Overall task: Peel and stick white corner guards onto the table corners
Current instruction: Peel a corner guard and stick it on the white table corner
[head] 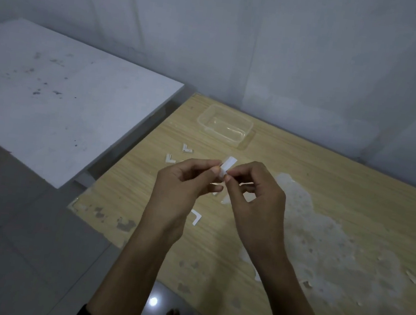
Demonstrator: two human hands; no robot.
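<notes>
Fingertips of our left hand and right hand pinch one small white plastic corner guard above the worn wooden table; long axis slants away rightward. Nearest table corner, we judge, lies near-left, closer to left hand.
</notes>
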